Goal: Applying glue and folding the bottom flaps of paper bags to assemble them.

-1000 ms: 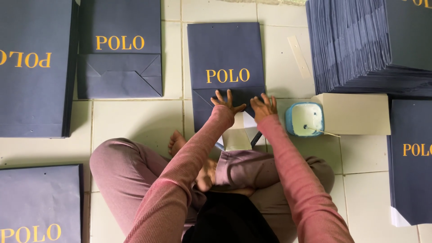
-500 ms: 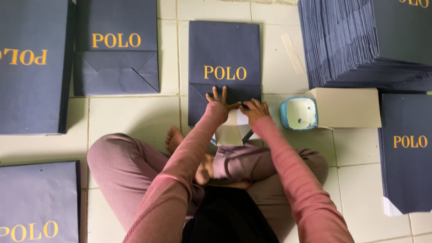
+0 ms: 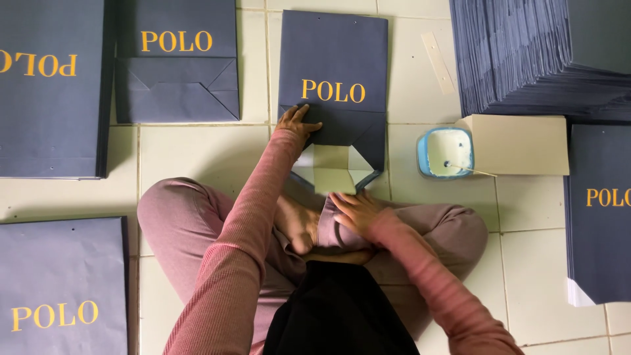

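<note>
A person sits cross-legged on a tiled floor [image 3: 197, 151], seen from above. The left hand [image 3: 299, 125] lies flat, fingers spread, pressing on the left side of a dark blue paper bag [image 3: 335, 59] that lies flat on the floor straight ahead; it grips nothing, only presses down. The near end of the bag is opened out, showing a pale cardboard insert [image 3: 332, 167] inside the folded bottom flaps. The right hand [image 3: 355, 212] rests near the body on the person's knee, just near of the bag's open bottom, fingers loosely spread and holding nothing.

Just right of the bag stands a small light blue tub [image 3: 445, 152] of white glue with a thin stick [image 3: 473, 170] lying in it. Touching the tub on its right is a stack of pale cardboard sheets [image 3: 522, 144]. Far right, a tall pile of flat blue bags [image 3: 526, 59] leans in a fan. At the right edge lies another stack of bags [image 3: 598, 217].

To the left, a finished bag with folded bottom [image 3: 177, 72] lies beside the one being worked on, a further bag [image 3: 49, 85] lies at the far left, and one more [image 3: 62, 289] lies near left. A thin pale strip [image 3: 437, 62] lies on the floor between the worked bag and the tall pile.
</note>
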